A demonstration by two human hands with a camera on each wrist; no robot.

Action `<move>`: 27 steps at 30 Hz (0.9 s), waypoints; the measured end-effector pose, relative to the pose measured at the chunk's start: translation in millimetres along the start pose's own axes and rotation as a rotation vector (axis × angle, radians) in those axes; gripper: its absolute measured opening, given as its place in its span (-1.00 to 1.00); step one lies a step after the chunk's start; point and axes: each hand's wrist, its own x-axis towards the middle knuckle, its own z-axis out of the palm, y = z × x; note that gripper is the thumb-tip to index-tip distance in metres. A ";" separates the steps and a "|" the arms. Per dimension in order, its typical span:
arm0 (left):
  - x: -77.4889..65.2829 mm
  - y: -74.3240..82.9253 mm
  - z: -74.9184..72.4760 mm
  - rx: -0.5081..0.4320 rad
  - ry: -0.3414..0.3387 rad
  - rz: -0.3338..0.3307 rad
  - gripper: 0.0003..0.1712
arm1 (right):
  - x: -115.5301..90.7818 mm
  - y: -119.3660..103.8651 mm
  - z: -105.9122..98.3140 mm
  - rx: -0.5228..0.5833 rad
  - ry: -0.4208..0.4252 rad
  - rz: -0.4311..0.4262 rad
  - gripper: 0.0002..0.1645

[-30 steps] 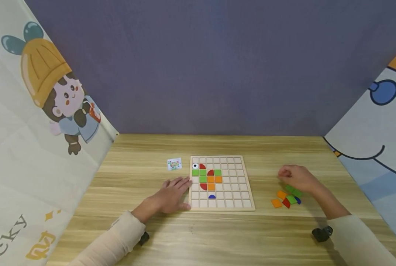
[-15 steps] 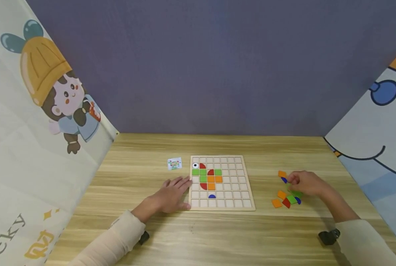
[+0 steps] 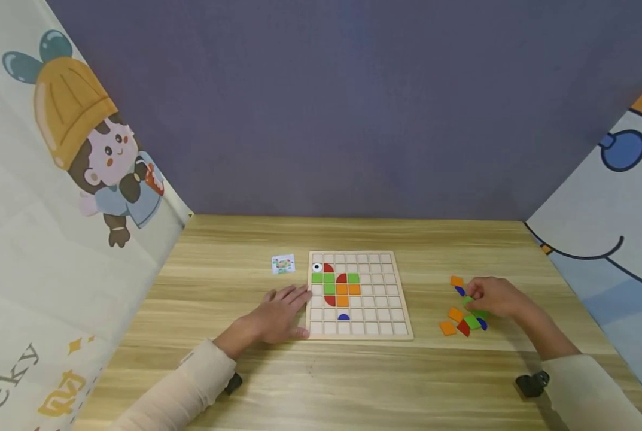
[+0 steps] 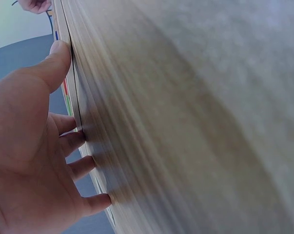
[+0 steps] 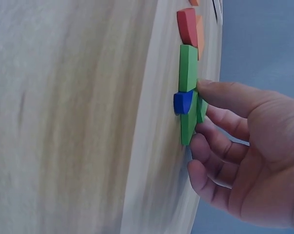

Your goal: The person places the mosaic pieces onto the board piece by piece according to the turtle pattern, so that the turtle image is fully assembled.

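My left hand [image 3: 282, 314] rests on the table with fingers spread, its fingertips and thumb at the left edge of a wooden grid board [image 3: 377, 329]. On the board lie green, red and orange tiles, a white eye tile [image 3: 317, 267] and a blue half-round tile [image 3: 344, 317]. At the right, my right hand [image 3: 495, 296] bends over a loose pile, thumb and fingers pinching a green tile [image 5: 202, 109]. Just under it lie another green tile [image 5: 188, 122] and a blue tile [image 5: 182, 103]. A red tile [image 3: 463, 327] lies in the same pile.
A small picture card [image 3: 283, 264] lies left of the board's upper corner. Near the pile are loose orange tiles, one orange tile [image 3: 457, 281] farther back beside a blue piece [image 3: 459, 291]. A dark wall [image 3: 353, 120] stands behind the table.
My right hand has moved back toward me and slightly right, uncovering an orange and a blue tile, and its fingers are now at a green tile. My left hand stays in place.
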 end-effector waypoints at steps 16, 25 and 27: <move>0.6 2.0 -2.8 -0.003 -0.002 0.011 0.03 | 1.2 -2.2 -9.9 -0.043 0.000 -0.046 -0.86; -0.2 1.7 -2.6 -0.003 0.000 0.012 0.02 | 3.8 -13.6 -12.6 0.030 0.052 -0.065 -0.85; -0.1 1.3 -1.9 -0.006 0.002 0.011 0.01 | 5.7 -18.0 -11.9 0.044 0.072 -0.065 -0.85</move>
